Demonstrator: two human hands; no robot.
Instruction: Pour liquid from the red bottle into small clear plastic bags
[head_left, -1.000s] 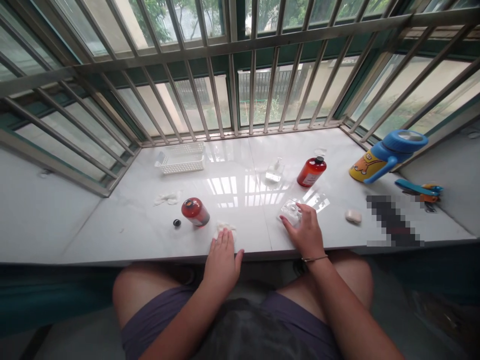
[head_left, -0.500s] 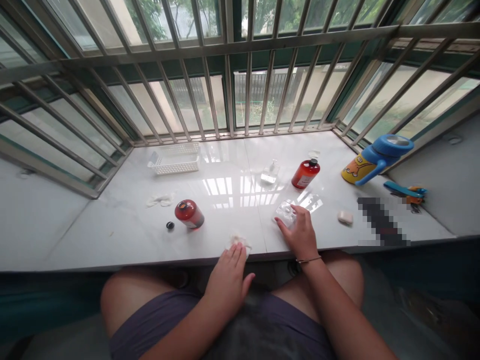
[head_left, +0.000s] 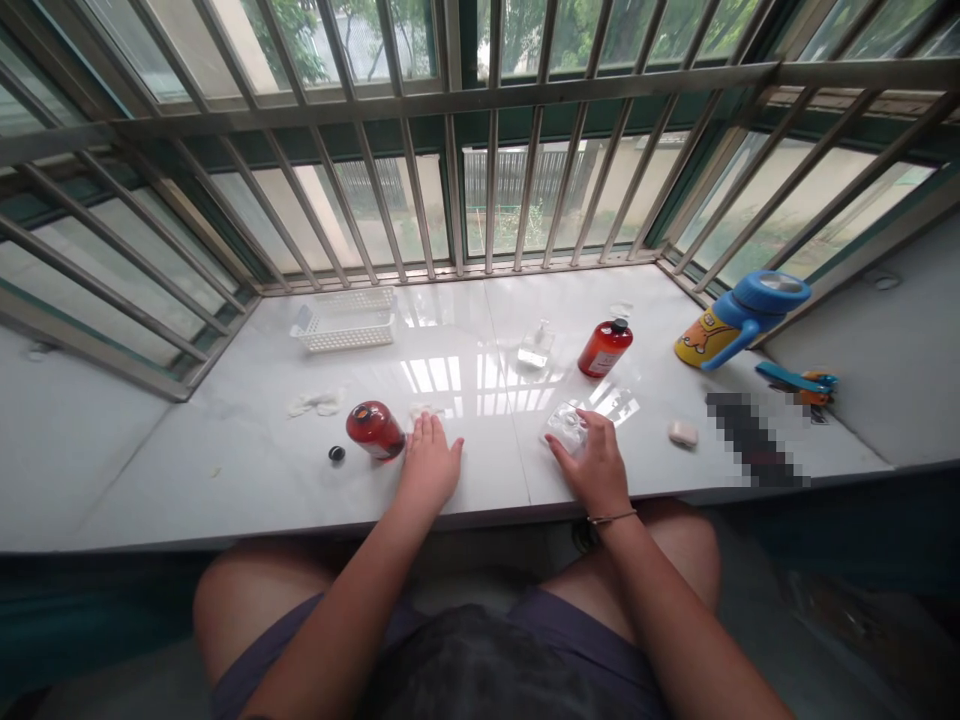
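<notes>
My left hand (head_left: 433,460) lies flat with its fingers stretched out over a crumpled white tissue (head_left: 424,411), most of which is hidden under the fingertips. Just left of that hand stands an uncapped amber-red bottle (head_left: 376,432), with a small black cap (head_left: 337,454) beside it. My right hand (head_left: 596,458) has thumb and fingers around a clear bottle (head_left: 564,428) on the white counter. Behind it are a clear pump bottle (head_left: 535,346) and a second amber-red bottle (head_left: 604,350) with its black cap on.
A white perforated basket (head_left: 345,335) sits at the back left, with another crumpled tissue (head_left: 315,404) in front. Toward the right are a small whitish case (head_left: 683,433), a blue-and-yellow flask (head_left: 739,318), a blue-and-orange item (head_left: 796,382) and a blurred dark object (head_left: 754,438). Metal bars (head_left: 450,100) line the window.
My left hand has slid forward and left across the counter with the tissue, from the front edge to beside the uncapped bottle. My right hand stays on the clear bottle.
</notes>
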